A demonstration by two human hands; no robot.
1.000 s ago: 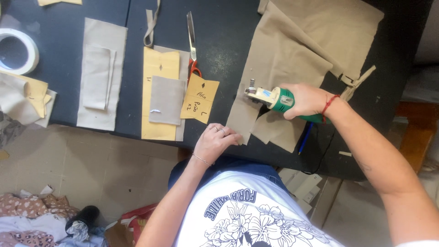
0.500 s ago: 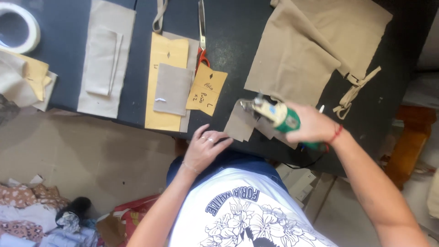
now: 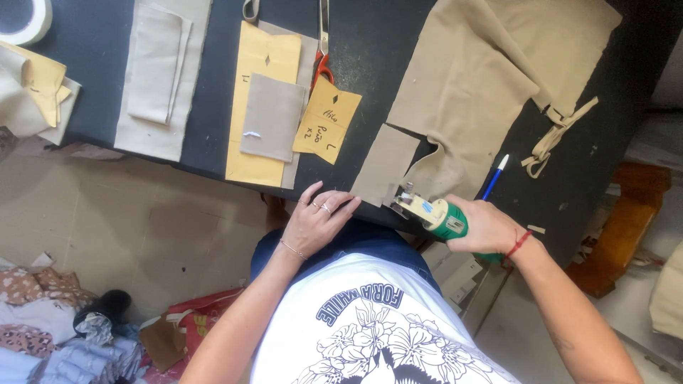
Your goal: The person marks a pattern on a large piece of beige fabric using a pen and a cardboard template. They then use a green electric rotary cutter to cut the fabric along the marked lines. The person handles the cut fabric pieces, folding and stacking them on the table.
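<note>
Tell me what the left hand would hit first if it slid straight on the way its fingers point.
Probably the small cut beige fabric piece: the left hand rests at the table edge, fingers aimed right and up toward it, though depth is hard to judge.

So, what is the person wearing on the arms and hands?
Both arms are bare, with no sleeves reaching the forearms. The left hand has rings on the fingers and a thin bracelet at the wrist. The right hand has a red cord bracelet at the wrist.

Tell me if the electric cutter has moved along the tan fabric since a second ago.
Yes. The green electric cutter in the right hand has come toward the person, from within the tan fabric to the table's near edge.
</note>
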